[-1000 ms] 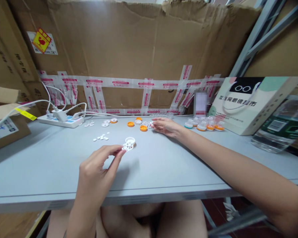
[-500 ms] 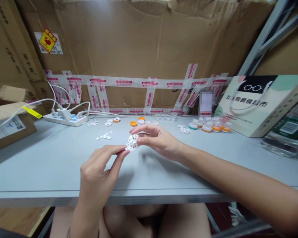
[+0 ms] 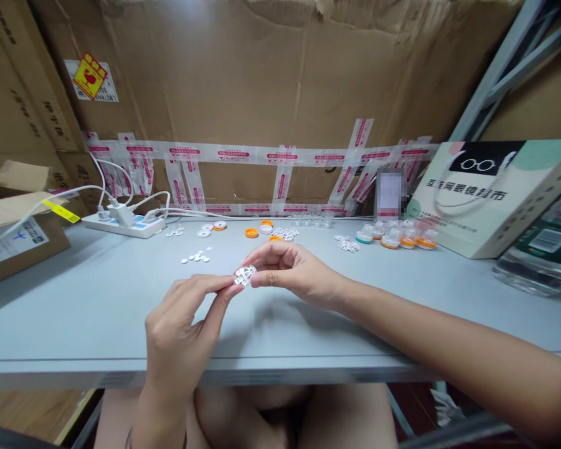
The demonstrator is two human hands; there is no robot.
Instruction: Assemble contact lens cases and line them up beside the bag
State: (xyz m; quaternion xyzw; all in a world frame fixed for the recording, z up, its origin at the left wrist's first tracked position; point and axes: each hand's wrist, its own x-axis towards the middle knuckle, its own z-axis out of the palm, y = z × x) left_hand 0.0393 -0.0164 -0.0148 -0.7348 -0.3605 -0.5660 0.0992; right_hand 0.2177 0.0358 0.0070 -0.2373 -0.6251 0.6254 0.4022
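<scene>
Head view: we list one camera, looking down on a grey table (image 3: 75, 312).
Left hand (image 3: 180, 330): we see the thumb and forefinger pinched shut on the left edge of the white part (image 3: 244, 274). The other fingers are curled under.
Right hand (image 3: 292, 274): we see the fingertips closed on the same part from the right, with the palm turned down.
White part: a small openwork plastic piece, held between both hands over the middle of the table. We cannot tell its finer shape.
Discs (image 3: 196, 256): small white ones, loose on the table beyond the left hand.
Caps (image 3: 251, 233): orange and white rings, further back, behind the hands.
Capped pieces (image 3: 393, 237): a clear row with orange and teal bases, at the back right, just beside the box.
Box (image 3: 486, 193): pale, printed with spectacles, lying at the right.
Bottle (image 3: 537, 249): clear plastic, on its side at the far right.
Power strip (image 3: 124, 225): white with plugs in it, at the back left.
Cardboard (image 3: 262, 81): taped sheets walling the back.
</scene>
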